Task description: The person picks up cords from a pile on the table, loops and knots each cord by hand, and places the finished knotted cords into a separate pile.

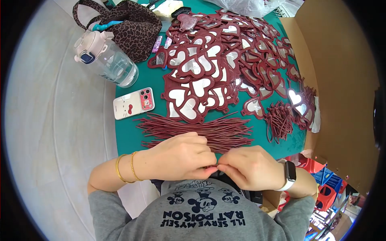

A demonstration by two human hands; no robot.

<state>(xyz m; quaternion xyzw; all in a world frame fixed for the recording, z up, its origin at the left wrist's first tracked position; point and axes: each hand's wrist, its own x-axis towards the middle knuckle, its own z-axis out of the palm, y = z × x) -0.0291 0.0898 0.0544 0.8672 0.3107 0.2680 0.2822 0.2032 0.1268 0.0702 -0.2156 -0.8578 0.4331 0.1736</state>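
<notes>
My left hand (181, 156) is closed in a pinch, its fingertips meeting those of my right hand (251, 166) close to my body. A short bit of dark red cord shows between the pinched fingers; most of it is hidden. Just beyond my hands lies a bundle of long dark red cords (193, 128) on the green table. To the right rests a pile of looped dark red cords (279, 124). A large heap of dark red heart-shaped frames (201, 86) with shiny centres spreads over the far part of the table.
A phone (133, 103) in a white case and a clear water bottle (110, 62) stand on the left, with a leopard-print bag (132, 30) behind. Cardboard (337, 80) rises along the right edge. A clear plastic bag (253, 6) lies at the back.
</notes>
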